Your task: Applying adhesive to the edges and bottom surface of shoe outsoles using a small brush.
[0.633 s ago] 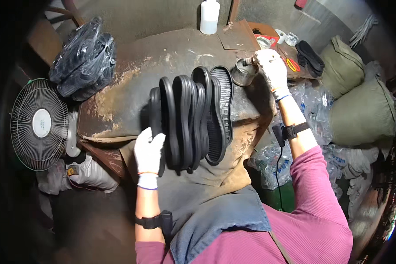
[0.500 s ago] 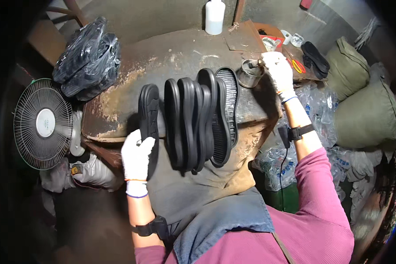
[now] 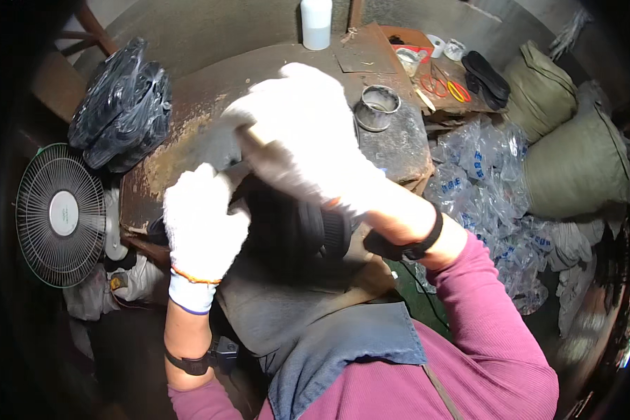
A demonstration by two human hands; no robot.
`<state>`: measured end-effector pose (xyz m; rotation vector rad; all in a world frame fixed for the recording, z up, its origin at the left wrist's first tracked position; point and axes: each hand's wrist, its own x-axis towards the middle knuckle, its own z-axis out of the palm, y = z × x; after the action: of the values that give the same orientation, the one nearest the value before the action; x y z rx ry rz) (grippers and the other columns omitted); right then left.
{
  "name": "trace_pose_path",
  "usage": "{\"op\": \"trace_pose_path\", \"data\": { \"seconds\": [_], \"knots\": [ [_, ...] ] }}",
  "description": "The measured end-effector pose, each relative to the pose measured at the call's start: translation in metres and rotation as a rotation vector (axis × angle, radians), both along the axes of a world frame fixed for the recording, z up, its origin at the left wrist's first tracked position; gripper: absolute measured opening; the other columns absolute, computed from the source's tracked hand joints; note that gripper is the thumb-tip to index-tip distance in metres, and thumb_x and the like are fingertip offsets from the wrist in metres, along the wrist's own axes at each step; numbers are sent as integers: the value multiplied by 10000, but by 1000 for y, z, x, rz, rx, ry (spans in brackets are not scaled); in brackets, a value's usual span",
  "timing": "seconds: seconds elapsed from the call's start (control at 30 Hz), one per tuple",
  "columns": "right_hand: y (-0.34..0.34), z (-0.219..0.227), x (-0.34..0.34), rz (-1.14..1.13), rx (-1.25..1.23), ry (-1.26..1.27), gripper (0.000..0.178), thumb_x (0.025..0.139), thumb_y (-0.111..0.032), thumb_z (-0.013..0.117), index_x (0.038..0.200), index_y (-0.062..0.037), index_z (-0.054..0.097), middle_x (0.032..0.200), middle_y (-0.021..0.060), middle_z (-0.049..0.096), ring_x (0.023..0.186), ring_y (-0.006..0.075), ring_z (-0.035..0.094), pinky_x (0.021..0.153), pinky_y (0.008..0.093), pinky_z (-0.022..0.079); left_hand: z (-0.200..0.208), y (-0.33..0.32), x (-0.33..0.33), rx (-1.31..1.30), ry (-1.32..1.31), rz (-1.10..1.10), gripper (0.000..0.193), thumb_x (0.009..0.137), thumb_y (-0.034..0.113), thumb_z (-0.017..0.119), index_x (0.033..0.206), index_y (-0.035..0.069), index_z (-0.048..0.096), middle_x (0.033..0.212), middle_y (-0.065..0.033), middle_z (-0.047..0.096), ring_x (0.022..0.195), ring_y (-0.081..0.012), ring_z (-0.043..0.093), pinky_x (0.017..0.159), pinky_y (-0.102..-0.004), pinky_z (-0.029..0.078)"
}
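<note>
My left hand point(image 3: 201, 227), in a white glove, is closed on a black shoe sole, mostly hidden behind the glove. My right hand point(image 3: 304, 129), also gloved, reaches across in front of the bench above the left one. It grips a brush point(image 3: 260, 142) by its short wooden handle; the brush end is smeared by motion. Below the right hand, further black shoe soles point(image 3: 336, 231) stand in a row, mostly covered by the hand and blurred. A metal cup point(image 3: 378, 110) with a stained rim sits on the bench, right of the right hand.
The worn bench point(image 3: 189, 136) carries a plastic-wrapped black bundle point(image 3: 122, 105) and a white bottle point(image 3: 316, 28). Scissors point(image 3: 458, 91) and dark soles point(image 3: 486, 78) lie at right. A fan point(image 3: 64, 213) stands left; clear plastic bags point(image 3: 479, 189) and green sacks point(image 3: 574, 157) fill the right.
My right hand has left the metal cup and swung left over the soles with the brush. My left hand has moved left and slightly up. The view has shifted a little.
</note>
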<state>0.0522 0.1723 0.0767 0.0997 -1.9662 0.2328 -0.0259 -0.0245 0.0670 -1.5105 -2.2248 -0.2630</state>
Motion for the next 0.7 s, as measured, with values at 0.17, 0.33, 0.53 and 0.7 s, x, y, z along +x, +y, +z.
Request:
{"op": "trace_pose_path", "data": {
  "seconds": [0.17,0.33,0.53,0.7],
  "knots": [
    [-2,-1,-13,-54,45,-154,80,767,-163,715,843,-174,694,718,28,647,764,256,680,862,452,484,9,2,-9,197,-10,-162,290,696,85,729,984,100,757,847,-93,583,810,-315,581,709,-460,464],
    [42,3,-5,-195,112,-3,186,780,-82,738,937,-166,790,876,37,769,766,260,699,778,392,541,21,-19,-9,217,-197,-155,350,731,-30,678,1049,41,804,849,-103,640,798,-265,597,772,-369,497],
    [116,-12,27,-221,31,186,93,885,-171,777,972,-140,789,868,10,760,730,229,686,746,351,555,16,-52,-18,271,-495,-78,406,731,-47,611,1096,18,778,974,-89,617,900,-203,590,849,-318,487],
    [148,-24,70,-232,-144,-41,199,978,-109,703,1168,-84,757,1137,70,768,1013,187,736,919,310,577,22,-54,-40,166,-277,-208,379,707,27,631,1049,62,792,1022,-104,635,995,-294,608,942,-404,482]
  ]
}}
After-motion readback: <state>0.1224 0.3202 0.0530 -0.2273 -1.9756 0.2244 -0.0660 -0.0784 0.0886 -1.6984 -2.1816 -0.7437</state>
